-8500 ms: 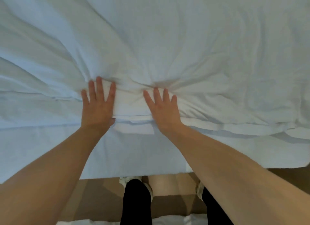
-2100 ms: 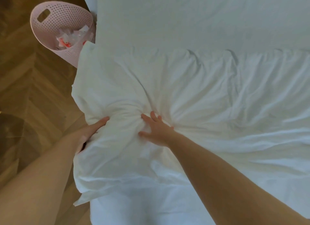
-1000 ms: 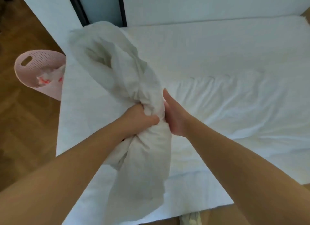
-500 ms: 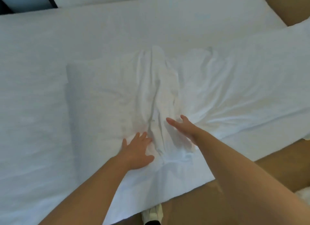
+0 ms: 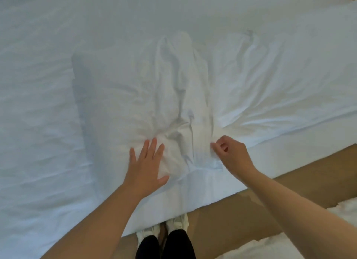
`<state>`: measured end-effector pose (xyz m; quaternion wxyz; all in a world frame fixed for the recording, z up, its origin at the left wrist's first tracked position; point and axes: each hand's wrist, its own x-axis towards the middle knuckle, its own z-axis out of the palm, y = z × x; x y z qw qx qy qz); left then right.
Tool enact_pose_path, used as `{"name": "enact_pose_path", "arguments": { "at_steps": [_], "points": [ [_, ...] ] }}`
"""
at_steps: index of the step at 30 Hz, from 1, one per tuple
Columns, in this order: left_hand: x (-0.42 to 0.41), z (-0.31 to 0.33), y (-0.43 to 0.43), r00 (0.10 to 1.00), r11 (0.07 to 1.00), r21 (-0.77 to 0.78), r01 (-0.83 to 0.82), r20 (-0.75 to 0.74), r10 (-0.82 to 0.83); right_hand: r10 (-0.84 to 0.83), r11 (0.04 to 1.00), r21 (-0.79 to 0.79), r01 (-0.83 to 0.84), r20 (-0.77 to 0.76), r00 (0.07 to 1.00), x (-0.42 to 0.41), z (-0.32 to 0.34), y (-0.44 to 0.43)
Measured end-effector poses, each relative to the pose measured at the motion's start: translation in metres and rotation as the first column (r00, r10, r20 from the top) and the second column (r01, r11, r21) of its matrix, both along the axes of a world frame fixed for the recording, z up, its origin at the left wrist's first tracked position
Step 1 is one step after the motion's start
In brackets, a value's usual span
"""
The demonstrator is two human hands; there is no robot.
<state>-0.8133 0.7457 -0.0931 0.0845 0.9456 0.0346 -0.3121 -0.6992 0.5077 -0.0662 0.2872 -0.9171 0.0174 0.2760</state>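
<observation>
A white duvet (image 5: 119, 96) lies crumpled on the white bed (image 5: 38, 123), with a raised ridge of bunched cloth (image 5: 183, 81) running away from me down its middle. My left hand (image 5: 146, 166) lies flat on the duvet just left of the ridge's near end, fingers straight and spread. My right hand (image 5: 231, 154) is to the right of the ridge, fingers curled, thumb and forefinger pinching a fold of the duvet near the bed's edge.
The bed's near edge (image 5: 202, 200) runs diagonally up to the right, with brown wooden floor (image 5: 241, 220) beyond it. More white bedding (image 5: 340, 212) lies at the lower right. My legs and white shoes (image 5: 173, 226) stand against the bed.
A second ago both hands held the bunched duvet up off the bed. It now lies on the mattress; my left hand presses flat and my right has gone from open to pinching a fold.
</observation>
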Motion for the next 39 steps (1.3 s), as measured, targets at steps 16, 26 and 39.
{"name": "enact_pose_path", "arguments": {
  "at_steps": [16,26,39],
  "points": [
    [-0.04,-0.017,0.01,0.984,0.957,0.234,0.173,-0.09,-0.155,-0.066,0.978,-0.206,0.043,-0.106,0.992,0.0,0.008,-0.067],
    [-0.041,-0.005,0.006,0.983,0.953,0.267,0.142,-0.151,-0.104,-0.306,0.951,-0.044,0.306,0.0,0.952,-0.07,0.001,-0.015],
    [-0.041,-0.008,-0.054,0.968,0.939,0.307,-0.153,-0.145,0.205,-0.164,0.911,-0.364,0.195,0.115,0.98,-0.032,-0.029,-0.033]
  ]
}}
